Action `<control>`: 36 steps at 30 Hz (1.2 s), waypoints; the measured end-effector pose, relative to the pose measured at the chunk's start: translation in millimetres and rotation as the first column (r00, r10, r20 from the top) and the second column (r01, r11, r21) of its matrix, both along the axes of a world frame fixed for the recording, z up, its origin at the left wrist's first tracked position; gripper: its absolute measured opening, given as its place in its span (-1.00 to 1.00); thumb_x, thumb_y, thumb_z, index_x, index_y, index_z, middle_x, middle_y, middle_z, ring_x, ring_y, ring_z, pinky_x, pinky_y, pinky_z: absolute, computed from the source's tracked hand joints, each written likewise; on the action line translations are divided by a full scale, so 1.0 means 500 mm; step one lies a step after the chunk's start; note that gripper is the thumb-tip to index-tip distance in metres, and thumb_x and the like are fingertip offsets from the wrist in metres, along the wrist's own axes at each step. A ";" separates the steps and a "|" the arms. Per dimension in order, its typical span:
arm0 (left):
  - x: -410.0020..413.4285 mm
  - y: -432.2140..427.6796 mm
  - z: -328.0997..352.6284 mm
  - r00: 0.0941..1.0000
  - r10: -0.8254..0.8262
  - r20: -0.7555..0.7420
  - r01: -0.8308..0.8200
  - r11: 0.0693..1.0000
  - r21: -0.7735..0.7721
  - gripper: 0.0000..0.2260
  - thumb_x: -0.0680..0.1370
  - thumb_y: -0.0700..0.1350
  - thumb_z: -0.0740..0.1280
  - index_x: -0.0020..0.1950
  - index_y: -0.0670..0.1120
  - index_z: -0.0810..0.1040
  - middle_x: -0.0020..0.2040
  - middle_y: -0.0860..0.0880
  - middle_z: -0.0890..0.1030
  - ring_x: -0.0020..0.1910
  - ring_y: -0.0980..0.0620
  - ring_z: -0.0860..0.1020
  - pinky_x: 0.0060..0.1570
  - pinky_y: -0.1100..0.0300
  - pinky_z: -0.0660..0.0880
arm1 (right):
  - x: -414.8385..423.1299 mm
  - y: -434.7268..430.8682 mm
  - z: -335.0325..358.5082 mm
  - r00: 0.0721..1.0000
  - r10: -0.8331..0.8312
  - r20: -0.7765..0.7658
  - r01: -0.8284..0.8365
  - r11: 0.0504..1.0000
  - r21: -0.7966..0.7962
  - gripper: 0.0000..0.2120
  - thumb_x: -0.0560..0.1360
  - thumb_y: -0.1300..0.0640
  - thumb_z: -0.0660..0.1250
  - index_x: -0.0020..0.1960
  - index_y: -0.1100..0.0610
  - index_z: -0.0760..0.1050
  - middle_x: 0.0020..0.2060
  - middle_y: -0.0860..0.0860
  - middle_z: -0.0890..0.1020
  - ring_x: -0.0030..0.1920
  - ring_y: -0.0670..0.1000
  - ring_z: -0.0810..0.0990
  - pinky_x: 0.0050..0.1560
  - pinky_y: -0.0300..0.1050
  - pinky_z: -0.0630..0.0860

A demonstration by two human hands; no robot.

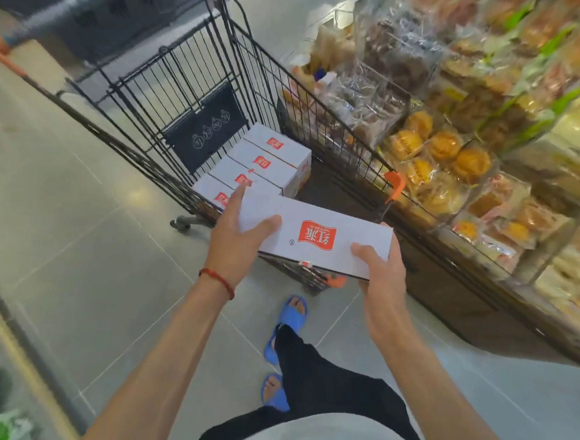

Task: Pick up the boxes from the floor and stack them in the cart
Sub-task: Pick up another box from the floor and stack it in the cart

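Note:
I hold a white box with a red logo [317,233] flat in both hands, over the near end of the black wire cart [329,120]. My left hand [239,244] grips its left end, thumb on top. My right hand [381,268] grips its near right corner. Inside the cart, several matching white boxes [260,161] lie side by side in a row along the left wall of the basket. The right part of the cart floor shows bare.
Shelves of packaged baked goods [466,159] run along the right, close to the cart. Grey tiled floor [77,234] stretches to the left. My feet in blue slippers [289,323] stand just behind the cart. A shelf edge with green packets [1,436] sits at the lower left.

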State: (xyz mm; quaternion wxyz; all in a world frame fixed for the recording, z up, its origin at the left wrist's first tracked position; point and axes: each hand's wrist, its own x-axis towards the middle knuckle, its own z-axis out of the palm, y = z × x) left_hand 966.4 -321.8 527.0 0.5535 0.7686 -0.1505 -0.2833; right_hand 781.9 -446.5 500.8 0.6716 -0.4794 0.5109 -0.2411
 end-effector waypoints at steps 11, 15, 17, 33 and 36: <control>0.206 -0.230 -0.088 0.966 -0.245 -0.085 0.255 0.956 0.142 -0.14 0.32 0.11 0.57 0.54 0.19 0.24 0.50 0.04 0.39 0.43 -0.03 0.42 0.37 -0.16 0.45 | 0.158 -0.164 -0.074 0.995 -0.100 -0.031 0.102 0.991 0.085 -0.27 0.55 0.22 0.45 0.59 -0.12 0.20 0.30 -0.03 0.61 0.10 -0.06 0.72 0.03 -0.07 0.70; 0.256 -0.288 -0.142 0.930 -0.355 -0.097 0.367 0.907 0.205 -0.14 0.40 -0.11 0.60 0.57 0.08 0.20 0.48 0.01 0.36 0.43 0.00 0.38 0.42 -0.03 0.40 | 0.192 -0.182 -0.115 0.984 -0.127 -0.124 0.139 0.986 0.097 -0.18 0.48 0.16 0.54 0.56 -0.19 0.18 0.39 -0.06 0.54 0.32 0.02 0.61 0.27 0.12 0.61; 0.284 -0.317 -0.178 0.897 -0.429 -0.110 0.442 0.870 0.217 -0.13 0.40 -0.11 0.60 0.57 0.07 0.18 0.45 0.04 0.34 0.40 0.02 0.37 0.40 -0.02 0.42 | 0.210 -0.186 -0.139 0.977 -0.132 -0.165 0.149 0.984 0.095 -0.15 0.47 0.12 0.56 0.56 -0.21 0.13 0.41 -0.08 0.51 0.34 0.00 0.57 0.28 0.11 0.61; 0.337 -0.416 -0.418 0.711 -0.700 -0.067 0.690 0.675 0.263 -0.09 0.25 0.01 0.67 0.47 0.10 0.25 0.33 0.11 0.30 0.32 0.13 0.32 0.30 0.29 0.33 | 0.238 -0.173 -0.346 0.902 -0.259 -0.345 0.323 0.935 0.143 -0.25 0.47 0.27 0.53 0.47 -0.13 0.22 0.24 -0.15 0.58 0.18 -0.22 0.62 0.06 -0.28 0.63; 0.325 -0.407 -0.451 0.688 -0.720 -0.089 0.709 0.641 0.293 -0.10 0.28 0.01 0.66 0.48 0.05 0.22 0.31 0.09 0.31 0.30 0.12 0.34 0.29 0.30 0.37 | 0.231 -0.162 -0.361 0.887 -0.273 -0.373 0.341 0.931 0.128 -0.13 0.48 0.26 0.53 0.56 -0.17 0.11 0.20 -0.26 0.53 0.13 -0.32 0.60 -0.02 -0.36 0.60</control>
